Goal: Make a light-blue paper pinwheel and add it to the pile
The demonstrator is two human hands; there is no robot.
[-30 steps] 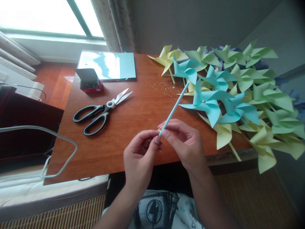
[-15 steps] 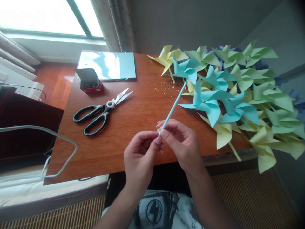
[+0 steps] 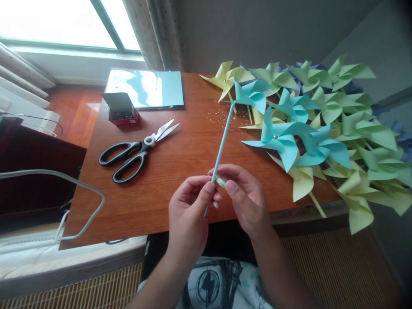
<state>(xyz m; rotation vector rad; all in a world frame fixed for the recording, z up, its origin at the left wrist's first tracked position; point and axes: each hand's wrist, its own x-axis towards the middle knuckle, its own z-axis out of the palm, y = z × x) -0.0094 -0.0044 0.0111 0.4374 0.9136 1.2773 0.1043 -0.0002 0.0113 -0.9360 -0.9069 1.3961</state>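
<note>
Left hand's (image 3: pixel 189 210) grip pinches blue stick (image 3: pixel 223 139) low, over tabletop's (image 3: pixel 180 159) near side, apparently for control; right hand (image 3: pixel 251 197) alongside, closure unclear. Scissors (image 3: pixel 141 152) left, seemingly leaving working room.

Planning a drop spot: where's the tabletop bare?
Bare wood between the scissors and the blue stick; another patch between scissors, white cable and left hand. Crowded: right side, overlapping pinwheels with specks beside them; far left, red box and glossy pack.
</note>
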